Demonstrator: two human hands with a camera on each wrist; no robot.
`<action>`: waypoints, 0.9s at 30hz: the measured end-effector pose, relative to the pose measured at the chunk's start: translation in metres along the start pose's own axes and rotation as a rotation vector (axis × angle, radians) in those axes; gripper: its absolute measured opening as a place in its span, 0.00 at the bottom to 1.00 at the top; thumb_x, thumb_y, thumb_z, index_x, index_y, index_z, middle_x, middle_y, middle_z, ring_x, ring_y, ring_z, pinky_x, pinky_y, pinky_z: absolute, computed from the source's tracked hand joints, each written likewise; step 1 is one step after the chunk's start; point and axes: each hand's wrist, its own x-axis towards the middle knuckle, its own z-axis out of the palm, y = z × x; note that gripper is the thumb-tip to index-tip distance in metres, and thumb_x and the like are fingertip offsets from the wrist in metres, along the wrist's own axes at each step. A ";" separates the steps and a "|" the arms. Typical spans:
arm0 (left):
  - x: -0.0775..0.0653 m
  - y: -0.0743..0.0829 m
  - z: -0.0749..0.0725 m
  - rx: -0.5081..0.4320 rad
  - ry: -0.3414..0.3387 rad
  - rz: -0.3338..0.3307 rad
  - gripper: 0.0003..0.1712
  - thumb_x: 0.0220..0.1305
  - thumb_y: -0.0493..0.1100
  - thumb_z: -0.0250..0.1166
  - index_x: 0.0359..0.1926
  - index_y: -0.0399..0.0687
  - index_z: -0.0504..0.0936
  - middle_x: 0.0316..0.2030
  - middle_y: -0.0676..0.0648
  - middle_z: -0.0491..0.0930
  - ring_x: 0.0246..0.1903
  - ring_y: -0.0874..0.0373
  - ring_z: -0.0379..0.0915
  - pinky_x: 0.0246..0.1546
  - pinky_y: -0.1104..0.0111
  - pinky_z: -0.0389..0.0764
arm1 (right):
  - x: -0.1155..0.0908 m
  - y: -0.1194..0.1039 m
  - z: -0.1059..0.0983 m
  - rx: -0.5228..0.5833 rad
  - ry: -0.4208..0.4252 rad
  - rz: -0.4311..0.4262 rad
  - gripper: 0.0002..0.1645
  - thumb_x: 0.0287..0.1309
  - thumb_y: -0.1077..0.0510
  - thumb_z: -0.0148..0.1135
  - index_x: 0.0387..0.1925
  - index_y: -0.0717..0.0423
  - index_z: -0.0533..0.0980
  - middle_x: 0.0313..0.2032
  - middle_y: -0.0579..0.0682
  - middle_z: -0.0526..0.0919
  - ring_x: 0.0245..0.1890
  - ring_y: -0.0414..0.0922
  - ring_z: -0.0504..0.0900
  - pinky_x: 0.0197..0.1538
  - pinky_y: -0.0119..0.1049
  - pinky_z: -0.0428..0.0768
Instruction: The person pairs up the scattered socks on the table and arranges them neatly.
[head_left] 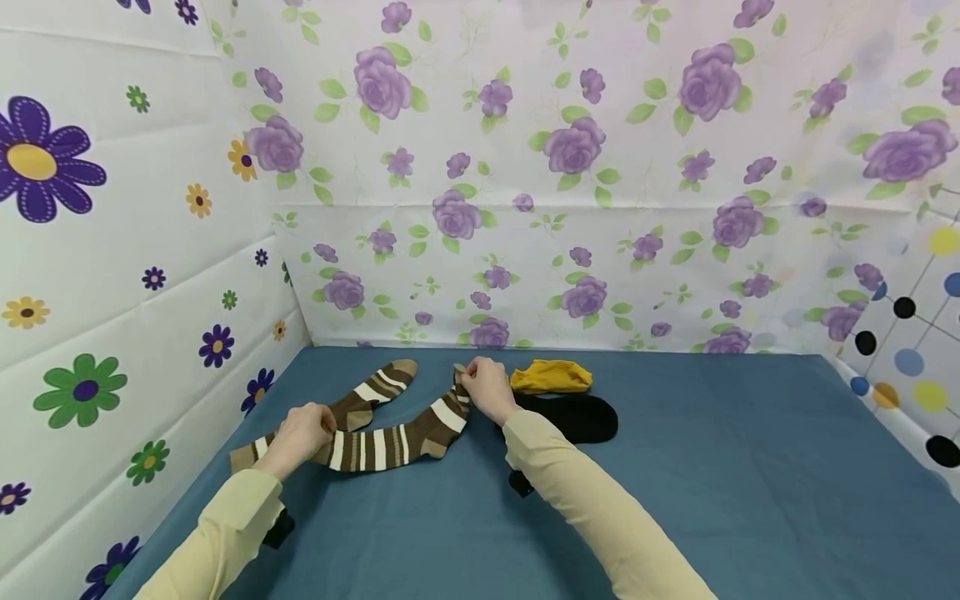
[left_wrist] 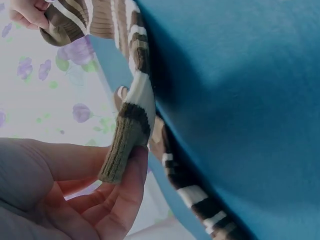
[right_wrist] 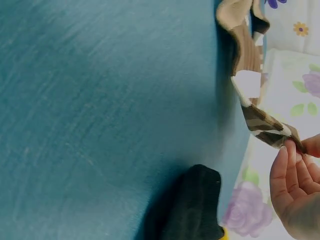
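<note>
A brown sock with white and tan stripes stretches between my two hands, raised off the cloth at its ends. My left hand pinches the ribbed tan cuff between thumb and fingers. At the other end, my right hand pinches the toe. Behind it, a matching striped sock lies on the blue cloth, its cuff end passing behind my left hand in the head view.
A black sock lies just right of my right hand, partly hidden by it. A folded yellow sock sits behind the black one. Flowered sheets stand up along the back and sides of the blue-covered table.
</note>
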 end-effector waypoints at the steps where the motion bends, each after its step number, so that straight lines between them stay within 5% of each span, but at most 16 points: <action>1: 0.000 0.001 -0.002 0.001 0.004 0.006 0.05 0.52 0.24 0.57 0.31 0.30 0.78 0.27 0.41 0.74 0.26 0.49 0.70 0.23 0.60 0.72 | 0.000 -0.001 -0.001 0.003 0.002 -0.001 0.06 0.60 0.63 0.53 0.31 0.60 0.76 0.25 0.49 0.75 0.18 0.42 0.72 0.23 0.34 0.69; 27: 0.018 0.027 -0.019 -0.047 0.061 0.052 0.06 0.53 0.26 0.57 0.32 0.32 0.79 0.31 0.39 0.75 0.27 0.48 0.70 0.25 0.59 0.72 | -0.008 -0.015 -0.047 0.104 0.086 -0.036 0.06 0.56 0.60 0.56 0.28 0.60 0.71 0.22 0.50 0.73 0.20 0.44 0.72 0.27 0.36 0.72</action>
